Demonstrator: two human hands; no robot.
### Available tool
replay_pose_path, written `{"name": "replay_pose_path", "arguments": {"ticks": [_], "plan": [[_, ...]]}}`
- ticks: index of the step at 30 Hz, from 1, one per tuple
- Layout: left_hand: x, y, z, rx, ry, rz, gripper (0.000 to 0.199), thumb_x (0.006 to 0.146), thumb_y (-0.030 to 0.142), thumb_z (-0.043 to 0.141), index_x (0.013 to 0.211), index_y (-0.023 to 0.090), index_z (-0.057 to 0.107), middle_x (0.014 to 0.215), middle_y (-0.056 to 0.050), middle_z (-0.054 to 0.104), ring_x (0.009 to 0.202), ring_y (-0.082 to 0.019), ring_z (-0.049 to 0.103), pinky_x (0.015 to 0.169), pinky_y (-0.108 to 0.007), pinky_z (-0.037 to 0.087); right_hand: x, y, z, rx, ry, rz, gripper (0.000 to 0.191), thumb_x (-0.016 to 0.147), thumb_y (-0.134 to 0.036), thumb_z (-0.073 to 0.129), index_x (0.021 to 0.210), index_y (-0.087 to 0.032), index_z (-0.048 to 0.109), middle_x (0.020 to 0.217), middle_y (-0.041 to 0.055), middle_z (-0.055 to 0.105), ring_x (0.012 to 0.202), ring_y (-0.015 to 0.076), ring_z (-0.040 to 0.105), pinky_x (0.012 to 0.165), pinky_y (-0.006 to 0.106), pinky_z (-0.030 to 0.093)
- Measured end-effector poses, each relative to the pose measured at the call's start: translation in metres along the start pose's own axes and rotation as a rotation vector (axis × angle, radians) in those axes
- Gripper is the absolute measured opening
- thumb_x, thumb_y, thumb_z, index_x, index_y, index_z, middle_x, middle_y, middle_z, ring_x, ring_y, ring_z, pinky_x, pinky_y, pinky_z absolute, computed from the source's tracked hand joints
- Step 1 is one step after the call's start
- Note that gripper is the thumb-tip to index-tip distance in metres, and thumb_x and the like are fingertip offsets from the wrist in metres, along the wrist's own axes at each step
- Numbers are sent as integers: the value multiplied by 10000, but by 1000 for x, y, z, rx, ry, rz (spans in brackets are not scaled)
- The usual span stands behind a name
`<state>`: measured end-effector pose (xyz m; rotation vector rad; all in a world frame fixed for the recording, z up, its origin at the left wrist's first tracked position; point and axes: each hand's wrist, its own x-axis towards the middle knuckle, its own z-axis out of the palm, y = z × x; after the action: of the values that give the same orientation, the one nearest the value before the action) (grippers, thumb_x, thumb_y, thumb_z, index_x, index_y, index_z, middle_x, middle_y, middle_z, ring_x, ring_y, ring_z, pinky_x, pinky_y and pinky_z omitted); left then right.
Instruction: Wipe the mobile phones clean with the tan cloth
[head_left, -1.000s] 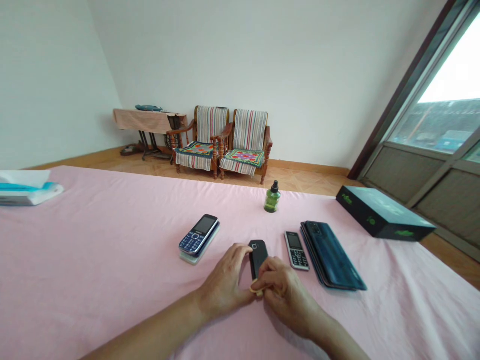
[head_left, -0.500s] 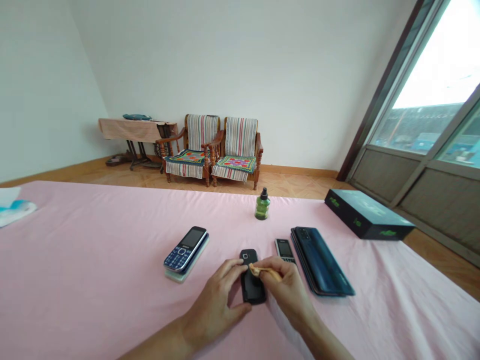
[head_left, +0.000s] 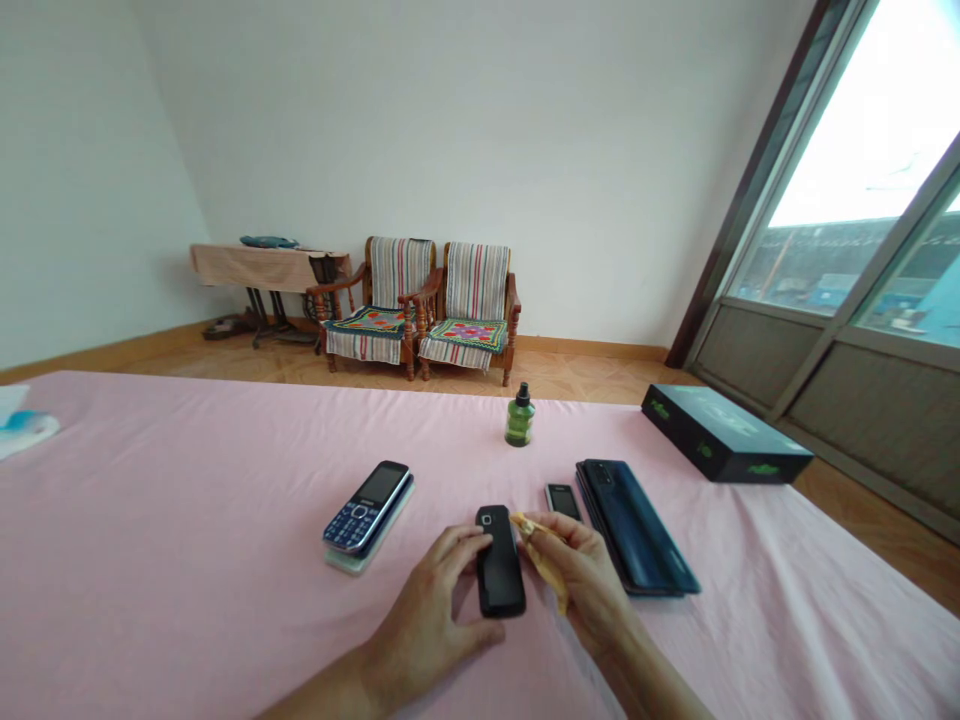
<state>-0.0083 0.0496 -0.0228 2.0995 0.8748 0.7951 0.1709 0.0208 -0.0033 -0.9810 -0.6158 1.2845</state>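
Note:
A black mobile phone (head_left: 501,575) lies on the pink cloth (head_left: 225,460) with its camera side up. My left hand (head_left: 431,610) grips it from the left, fingertips on its upper left edge and the thumb near its lower end. Pinched in my right hand (head_left: 581,570) is a small yellow-orange cloth (head_left: 549,572), just off the phone's right edge. Behind that hand lies a small keypad phone (head_left: 562,501), its lower part hidden. Dark blue smartphones (head_left: 637,530) are stacked to the right. On the left, a blue keypad phone (head_left: 367,507) rests on a pale flat device (head_left: 362,562).
A green spray bottle (head_left: 519,420) stands beyond the phones. At the right rear of the covered surface sits a black box (head_left: 726,435). A white and blue packet (head_left: 26,430) lies at the left edge. Two wooden chairs (head_left: 469,310) stand against the wall.
My right hand with the cloth has shifted from the back of the black phone to its right edge, and more of the cloth shows. My left hand keeps its hold. The view has shifted slightly.

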Motion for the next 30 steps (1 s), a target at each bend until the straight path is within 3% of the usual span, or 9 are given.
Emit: {"name": "replay_pose_path", "arguments": {"ticks": [5, 11, 17, 24, 30], "plan": [[-1, 3, 0, -13, -8, -20, 743, 592, 128, 849, 1263, 234, 550, 1308, -95, 522, 1240, -287, 485, 1085, -420, 378, -2, 0, 0, 56, -11, 26, 325, 528, -356, 894, 741, -154, 754, 794, 67, 736, 702, 169, 668, 671, 280, 535], [-3, 9, 2, -36, -17, 64, 665, 674, 106, 785, 1265, 259, 520, 1225, -56, 582, 1162, -247, 539, 1037, -370, 426, -8, 7, 14, -29, -228, 25, 271, 641, -354, 829, 818, -157, 771, 780, 53, 729, 691, 144, 641, 655, 240, 490], [-6, 3, 2, 29, -35, 33, 646, 697, 131, 773, 1285, 254, 537, 1300, -80, 557, 1215, -272, 516, 1072, -407, 401, -1, 3, -6, -359, 105, -155, 295, 586, -376, 820, 763, -148, 763, 768, 82, 732, 746, 205, 641, 689, 292, 486], [-9, 4, 2, 62, -89, 49, 549, 726, 137, 756, 1243, 234, 600, 1353, -93, 529, 1262, -265, 496, 1094, -386, 386, -1, 1, -10, -506, 26, -96, 222, 628, -350, 762, 719, -147, 764, 698, 69, 723, 671, 199, 617, 626, 288, 453], [-5, 8, 2, 40, -47, 10, 500, 650, 144, 803, 1113, 215, 628, 1252, -94, 580, 1180, -276, 541, 1037, -390, 428, -3, -2, -4, -344, 39, -3, 267, 568, -375, 794, 698, -146, 751, 644, 41, 682, 593, 156, 575, 554, 253, 413]]}}
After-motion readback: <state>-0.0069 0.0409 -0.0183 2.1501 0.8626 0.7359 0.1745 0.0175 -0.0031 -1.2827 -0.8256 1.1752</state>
